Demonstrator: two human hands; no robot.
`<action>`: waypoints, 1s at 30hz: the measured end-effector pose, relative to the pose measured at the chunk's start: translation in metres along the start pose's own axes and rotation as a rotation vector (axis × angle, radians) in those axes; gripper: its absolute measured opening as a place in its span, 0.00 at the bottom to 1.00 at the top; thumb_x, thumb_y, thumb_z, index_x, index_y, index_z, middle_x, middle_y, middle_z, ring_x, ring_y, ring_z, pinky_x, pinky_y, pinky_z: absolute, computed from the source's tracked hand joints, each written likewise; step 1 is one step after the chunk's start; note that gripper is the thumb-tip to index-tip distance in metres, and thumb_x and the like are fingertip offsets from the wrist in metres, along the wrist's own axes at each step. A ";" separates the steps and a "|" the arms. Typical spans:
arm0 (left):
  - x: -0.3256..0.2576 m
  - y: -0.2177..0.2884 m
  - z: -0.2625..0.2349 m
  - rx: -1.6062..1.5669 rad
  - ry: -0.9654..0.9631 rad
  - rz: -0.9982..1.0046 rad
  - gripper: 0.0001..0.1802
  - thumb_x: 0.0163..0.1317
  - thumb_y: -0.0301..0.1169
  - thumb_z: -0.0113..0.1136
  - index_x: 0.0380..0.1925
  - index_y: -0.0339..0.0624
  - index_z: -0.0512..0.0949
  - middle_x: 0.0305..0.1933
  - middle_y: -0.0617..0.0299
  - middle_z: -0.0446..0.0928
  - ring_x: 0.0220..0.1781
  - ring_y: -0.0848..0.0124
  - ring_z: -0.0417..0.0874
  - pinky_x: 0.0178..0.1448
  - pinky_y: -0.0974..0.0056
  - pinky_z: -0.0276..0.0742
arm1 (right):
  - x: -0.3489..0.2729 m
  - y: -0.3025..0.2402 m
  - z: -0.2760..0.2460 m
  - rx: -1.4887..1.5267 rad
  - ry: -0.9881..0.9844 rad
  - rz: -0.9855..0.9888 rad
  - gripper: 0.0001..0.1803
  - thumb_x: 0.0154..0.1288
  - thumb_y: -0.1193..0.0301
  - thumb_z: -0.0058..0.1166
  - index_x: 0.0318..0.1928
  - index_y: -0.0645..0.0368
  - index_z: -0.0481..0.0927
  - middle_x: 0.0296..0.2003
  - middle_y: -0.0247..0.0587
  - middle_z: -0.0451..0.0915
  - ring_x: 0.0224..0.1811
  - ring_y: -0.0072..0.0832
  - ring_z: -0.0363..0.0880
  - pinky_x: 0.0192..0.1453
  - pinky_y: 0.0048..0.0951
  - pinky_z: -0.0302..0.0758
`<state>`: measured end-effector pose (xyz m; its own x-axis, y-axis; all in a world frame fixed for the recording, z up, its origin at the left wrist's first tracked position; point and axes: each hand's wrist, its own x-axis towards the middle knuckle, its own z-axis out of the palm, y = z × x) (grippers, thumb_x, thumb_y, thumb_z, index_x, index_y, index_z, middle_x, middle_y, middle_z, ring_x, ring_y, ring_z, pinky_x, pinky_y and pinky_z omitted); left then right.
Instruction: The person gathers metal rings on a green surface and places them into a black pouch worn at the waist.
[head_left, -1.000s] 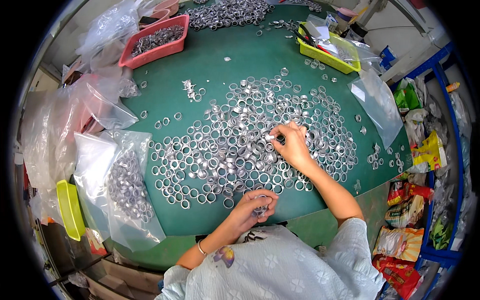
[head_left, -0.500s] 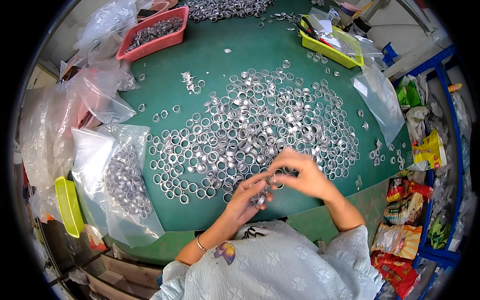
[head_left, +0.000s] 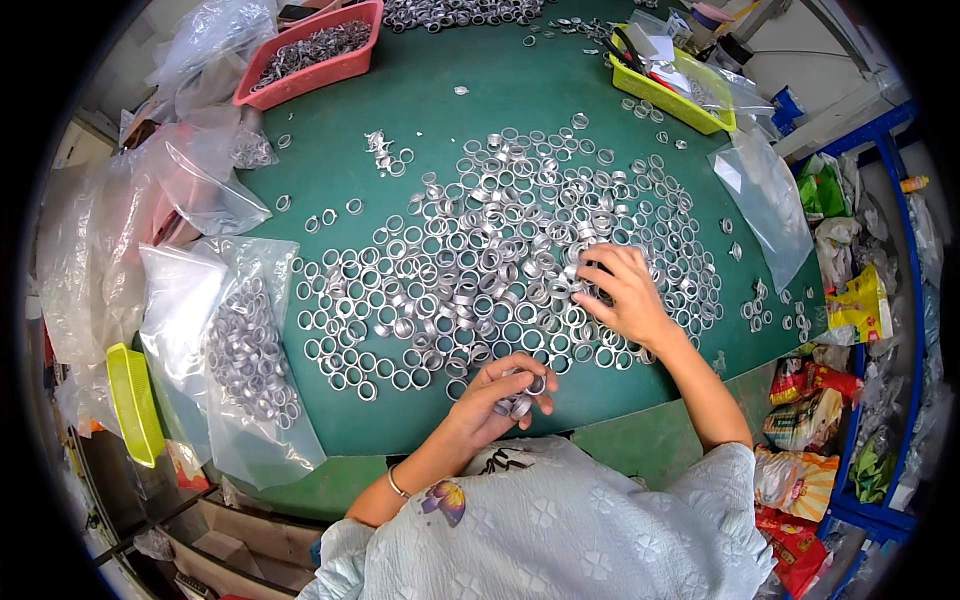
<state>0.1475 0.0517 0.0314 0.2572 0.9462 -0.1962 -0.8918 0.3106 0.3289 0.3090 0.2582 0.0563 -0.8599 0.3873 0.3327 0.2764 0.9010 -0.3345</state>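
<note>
A broad spread of small silvery metal rings [head_left: 452, 240] lies on the green tabletop [head_left: 480, 85], heaped in the middle and mostly one layer deep at the left. Close to the table's near edge, my left hand [head_left: 485, 405] is closed around several metal rings [head_left: 520, 406], with one pinched up by the thumb and forefinger. Over the right part of the heap is my right hand [head_left: 632, 300], palm down. Its fingers are bent but apart, the tips at the rings; nothing shows between them.
At the left lies a clear plastic bag [head_left: 308, 440] of rings, beside a narrow yellow-green basket [head_left: 133, 405]. A pink tray [head_left: 310, 75] of metal pieces stands far left, a yellow tray [head_left: 665, 92] with tools far right. An empty-looking clear bag [head_left: 770, 205] overhangs the right edge.
My right hand has moved away from the left hand, out to the right and onto the heap, and its fingers have spread. My left hand still holds its rings in about the same place.
</note>
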 end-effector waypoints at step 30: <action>0.008 0.005 0.029 0.290 0.306 0.124 0.08 0.61 0.29 0.59 0.38 0.39 0.77 0.36 0.58 0.78 0.32 0.71 0.79 0.24 0.72 0.72 | -0.002 -0.042 -0.018 1.627 -0.011 0.586 0.19 0.65 0.74 0.51 0.57 0.65 0.71 0.46 0.39 0.78 0.44 0.21 0.75 0.47 0.23 0.71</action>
<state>0.1555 0.0632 0.0583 -0.0065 0.9211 -0.3893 -0.7565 0.2501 0.6043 0.3069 0.2230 0.0851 -0.8164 0.5572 -0.1520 -0.1474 -0.4556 -0.8779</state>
